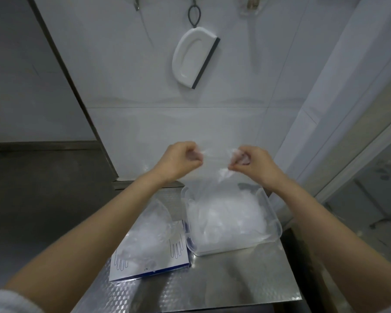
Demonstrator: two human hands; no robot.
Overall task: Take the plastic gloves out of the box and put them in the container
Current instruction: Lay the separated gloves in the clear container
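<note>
left hand [180,159] fingers [193,155] curled, pinching plastic glove [215,158] | right hand [252,164] fingers [237,161] pinching its other end | both above container [278,223] | box [129,272] left of container: hand outlines, text unreadable

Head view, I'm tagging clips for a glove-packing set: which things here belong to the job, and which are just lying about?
In the job: left hand, right hand, the plastic glove pinched between them, clear container holding gloves, glove box, loose gloves heaped on it.
Lying about: white squeegee hanging on the tiled wall, black loop above it.
</note>
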